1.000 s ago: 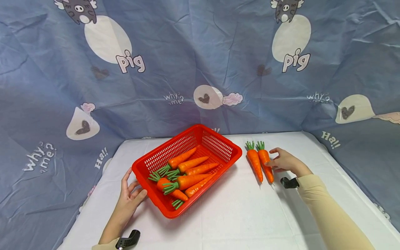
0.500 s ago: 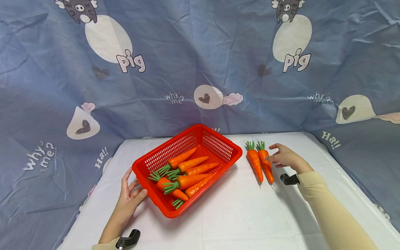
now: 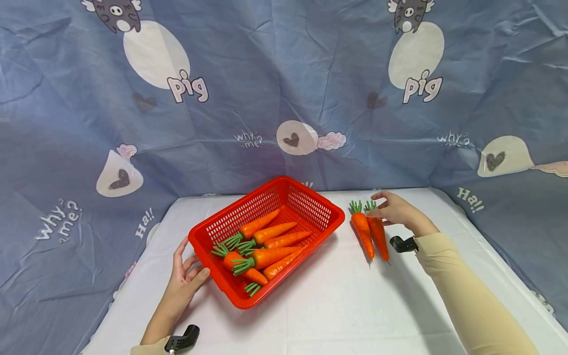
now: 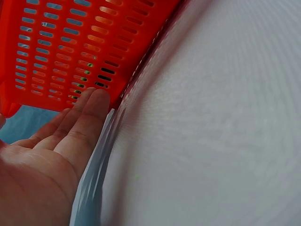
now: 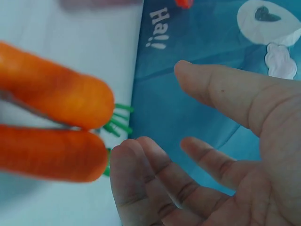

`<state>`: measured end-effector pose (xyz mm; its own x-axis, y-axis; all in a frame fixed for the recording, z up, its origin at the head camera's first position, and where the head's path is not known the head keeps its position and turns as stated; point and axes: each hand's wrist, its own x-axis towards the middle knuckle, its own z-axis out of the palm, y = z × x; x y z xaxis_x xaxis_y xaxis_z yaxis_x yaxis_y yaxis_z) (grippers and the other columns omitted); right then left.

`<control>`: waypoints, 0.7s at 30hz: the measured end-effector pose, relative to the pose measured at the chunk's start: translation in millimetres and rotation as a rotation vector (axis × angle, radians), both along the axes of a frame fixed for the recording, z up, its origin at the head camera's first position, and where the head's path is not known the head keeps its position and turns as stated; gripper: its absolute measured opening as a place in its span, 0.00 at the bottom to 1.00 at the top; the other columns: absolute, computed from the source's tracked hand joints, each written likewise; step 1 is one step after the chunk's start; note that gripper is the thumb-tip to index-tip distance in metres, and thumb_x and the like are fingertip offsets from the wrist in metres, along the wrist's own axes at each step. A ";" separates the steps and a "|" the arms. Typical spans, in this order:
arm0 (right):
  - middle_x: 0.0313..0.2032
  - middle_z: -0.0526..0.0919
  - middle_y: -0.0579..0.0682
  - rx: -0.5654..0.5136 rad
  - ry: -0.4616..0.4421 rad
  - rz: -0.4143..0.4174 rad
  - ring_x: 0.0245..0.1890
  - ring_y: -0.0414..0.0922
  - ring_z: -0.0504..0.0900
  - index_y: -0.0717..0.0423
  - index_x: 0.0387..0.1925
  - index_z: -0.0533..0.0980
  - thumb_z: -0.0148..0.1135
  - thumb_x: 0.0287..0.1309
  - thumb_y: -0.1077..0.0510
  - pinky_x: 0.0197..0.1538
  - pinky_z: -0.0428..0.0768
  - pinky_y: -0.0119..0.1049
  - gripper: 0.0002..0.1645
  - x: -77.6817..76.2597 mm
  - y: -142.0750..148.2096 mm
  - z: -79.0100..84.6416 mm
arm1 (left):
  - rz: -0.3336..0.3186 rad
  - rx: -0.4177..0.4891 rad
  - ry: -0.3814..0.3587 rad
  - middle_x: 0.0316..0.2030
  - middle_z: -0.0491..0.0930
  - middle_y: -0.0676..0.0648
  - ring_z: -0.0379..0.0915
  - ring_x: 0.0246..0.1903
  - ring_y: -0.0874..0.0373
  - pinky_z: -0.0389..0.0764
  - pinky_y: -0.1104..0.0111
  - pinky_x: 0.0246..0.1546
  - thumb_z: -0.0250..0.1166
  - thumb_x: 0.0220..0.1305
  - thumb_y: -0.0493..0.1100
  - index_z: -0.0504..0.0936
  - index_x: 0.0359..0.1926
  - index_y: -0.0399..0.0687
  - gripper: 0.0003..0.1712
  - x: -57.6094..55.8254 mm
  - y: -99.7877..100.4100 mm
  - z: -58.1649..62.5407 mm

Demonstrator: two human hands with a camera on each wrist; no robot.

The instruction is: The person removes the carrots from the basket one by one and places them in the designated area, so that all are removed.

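Two carrots (image 3: 364, 233) lie near the right hand's wide grip (image 3: 400, 213), one partly below it.

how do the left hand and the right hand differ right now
The left hand touches the basket; the right hand grips nothing and partly hides a loose carrot in the head view. There, the left hand is nearer the person, the right hand farther out. Both wear a beige sleeve and black wrist device.

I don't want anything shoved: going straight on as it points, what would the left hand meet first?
The red plastic basket, most likely: the left hand looks against or near its slotted wall; depth is unclear.
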<state>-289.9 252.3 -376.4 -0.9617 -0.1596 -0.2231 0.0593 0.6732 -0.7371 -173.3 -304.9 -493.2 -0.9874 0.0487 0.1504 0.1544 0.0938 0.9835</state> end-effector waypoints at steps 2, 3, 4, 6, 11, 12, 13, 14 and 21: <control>0.61 0.76 0.74 0.005 0.007 0.009 0.55 0.63 0.85 0.69 0.74 0.62 0.69 0.71 0.52 0.61 0.86 0.58 0.42 -1.5 -5.0 2.7 | -0.001 0.007 -0.001 0.62 0.76 0.51 0.84 0.54 0.69 0.87 0.73 0.52 0.65 0.75 0.33 0.36 0.86 0.67 0.58 0.1 -0.2 -0.2; 0.61 0.77 0.74 0.009 0.010 0.015 0.55 0.63 0.85 0.69 0.74 0.62 0.69 0.71 0.52 0.62 0.86 0.58 0.42 -2.1 -7.2 4.0 | -0.002 0.008 -0.003 0.62 0.77 0.51 0.85 0.54 0.69 0.87 0.73 0.52 0.65 0.75 0.33 0.36 0.86 0.67 0.58 0.2 -0.2 -0.2; 0.61 0.77 0.73 0.009 0.011 0.022 0.55 0.63 0.85 0.69 0.74 0.62 0.69 0.71 0.52 0.62 0.86 0.59 0.41 -2.6 -9.7 5.4 | -0.002 0.008 -0.004 0.63 0.77 0.50 0.85 0.54 0.68 0.87 0.73 0.52 0.65 0.75 0.33 0.36 0.86 0.67 0.58 0.2 -0.3 -0.2; 0.61 0.78 0.72 0.013 0.013 0.030 0.56 0.64 0.84 0.67 0.74 0.63 0.69 0.71 0.52 0.63 0.85 0.59 0.41 -3.6 -14.5 8.1 | 0.001 0.004 -0.006 0.63 0.77 0.49 0.85 0.54 0.68 0.87 0.73 0.53 0.65 0.75 0.34 0.36 0.86 0.67 0.57 0.3 -0.4 -0.2; 0.58 0.81 0.69 0.012 0.014 0.056 0.57 0.63 0.84 0.64 0.74 0.66 0.71 0.69 0.50 0.61 0.87 0.56 0.41 -6.0 -27.4 14.9 | 0.004 -0.007 -0.017 0.63 0.76 0.48 0.85 0.54 0.69 0.87 0.73 0.53 0.65 0.75 0.35 0.37 0.86 0.69 0.57 0.5 -0.7 0.1; 0.58 0.81 0.68 0.009 0.017 0.066 0.56 0.63 0.84 0.64 0.73 0.66 0.71 0.70 0.50 0.60 0.88 0.55 0.40 -6.4 -30.2 16.1 | 0.005 -0.009 -0.018 0.63 0.76 0.48 0.84 0.54 0.69 0.87 0.73 0.53 0.65 0.75 0.35 0.37 0.86 0.69 0.57 0.5 -0.8 0.1; 0.57 0.82 0.68 0.001 0.017 0.073 0.55 0.62 0.85 0.64 0.73 0.67 0.71 0.69 0.50 0.58 0.88 0.53 0.40 -6.8 -33.1 17.3 | 0.006 -0.010 -0.018 0.63 0.76 0.47 0.84 0.54 0.69 0.87 0.73 0.53 0.65 0.75 0.35 0.37 0.86 0.69 0.57 0.5 -0.8 0.2; 0.57 0.82 0.67 -0.003 0.020 0.082 0.54 0.61 0.85 0.64 0.73 0.68 0.71 0.69 0.50 0.57 0.89 0.51 0.39 -7.4 -36.0 18.3 | 0.006 -0.011 -0.018 0.63 0.76 0.47 0.85 0.54 0.69 0.87 0.73 0.53 0.65 0.75 0.35 0.36 0.86 0.69 0.57 0.5 -0.9 0.3; 0.59 0.82 0.68 -0.011 0.025 0.160 0.49 0.52 0.88 0.63 0.73 0.69 0.70 0.69 0.51 0.57 0.89 0.50 0.38 -10.6 -54.6 25.3 | 0.009 -0.018 -0.016 0.63 0.76 0.50 0.85 0.54 0.69 0.86 0.74 0.53 0.65 0.75 0.35 0.36 0.86 0.69 0.57 0.8 -1.1 0.6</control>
<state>-300.5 197.8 -351.1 -0.9291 -0.3134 -0.1963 -0.0668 0.6643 -0.7445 -172.5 -306.0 -492.5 -0.9902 0.0429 0.1333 0.1373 0.1127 0.9841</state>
